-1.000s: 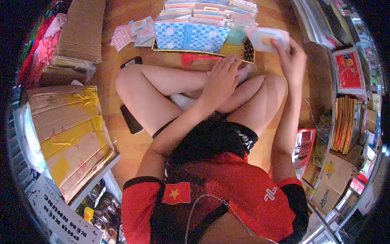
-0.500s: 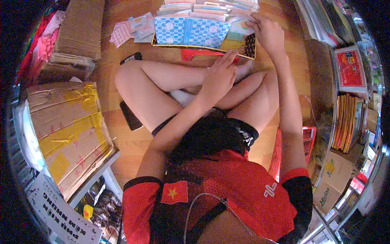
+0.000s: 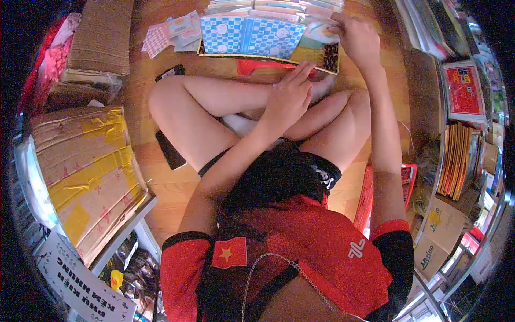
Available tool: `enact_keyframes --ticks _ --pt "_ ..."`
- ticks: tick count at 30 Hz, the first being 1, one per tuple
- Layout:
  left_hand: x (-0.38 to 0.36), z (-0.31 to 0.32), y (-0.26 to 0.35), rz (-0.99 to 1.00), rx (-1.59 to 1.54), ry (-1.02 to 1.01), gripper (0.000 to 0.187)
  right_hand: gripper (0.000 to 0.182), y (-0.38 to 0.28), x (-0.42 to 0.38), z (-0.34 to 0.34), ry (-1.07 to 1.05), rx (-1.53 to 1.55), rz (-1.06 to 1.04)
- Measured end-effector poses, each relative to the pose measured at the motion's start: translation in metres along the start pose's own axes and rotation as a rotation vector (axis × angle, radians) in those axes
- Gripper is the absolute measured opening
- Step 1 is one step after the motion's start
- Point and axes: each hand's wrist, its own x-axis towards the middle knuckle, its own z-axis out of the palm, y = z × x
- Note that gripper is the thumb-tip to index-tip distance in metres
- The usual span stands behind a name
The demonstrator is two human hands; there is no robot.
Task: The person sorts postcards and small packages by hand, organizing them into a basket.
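Observation:
A low box with a dark, yellow-edged rim (image 3: pixel 331 56) stands on the floor before my crossed legs. Paper packets (image 3: pixel 268 9) stand in upright rows inside it, with blue-and-white checkered packets (image 3: pixel 252 36) at the front. My right hand (image 3: pixel 358 40) is at the box's right end, fingers pinched at the upper edge of a pale blue-and-white packet (image 3: pixel 321 31). The fingers partly hide that edge. Stretched out flat, my left hand (image 3: pixel 292 96) has its fingertips by the box's front rim and holds nothing.
Small pink and pale packets (image 3: pixel 158 40) lie left of the box. A black phone (image 3: pixel 170 150) is beside my left knee. A taped carton (image 3: pixel 91 172) stands at left, a red basket (image 3: pixel 365 201) by my right hip. Shelves with stacked envelopes (image 3: pixel 456 161) line the right.
My right hand has shifted slightly right, its fingers still at the pale packet. My left hand has barely moved. The whole view has tilted a little.

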Motion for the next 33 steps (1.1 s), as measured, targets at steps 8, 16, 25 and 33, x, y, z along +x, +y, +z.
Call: enact_keyframes --ticks 8,16,25,33 --pt "0.001 -0.003 0.001 -0.012 -0.022 -0.022 0.016 0.023 -0.011 0.001 0.015 -0.034 -0.035 -0.011" --pt "0.001 0.002 -0.004 -0.001 -0.025 0.023 0.014 0.018 -0.014 -0.003 0.036 0.016 0.002 -0.118" --pt "0.0 -0.004 0.0 -0.022 -0.034 -0.027 0.015 0.06 -0.028 -0.009 0.037 0.204 0.01 0.027" --pt "0.005 -0.071 -0.011 0.261 -0.198 0.351 0.018 0.095 -0.004 -0.009 0.056 0.203 0.215 0.155"
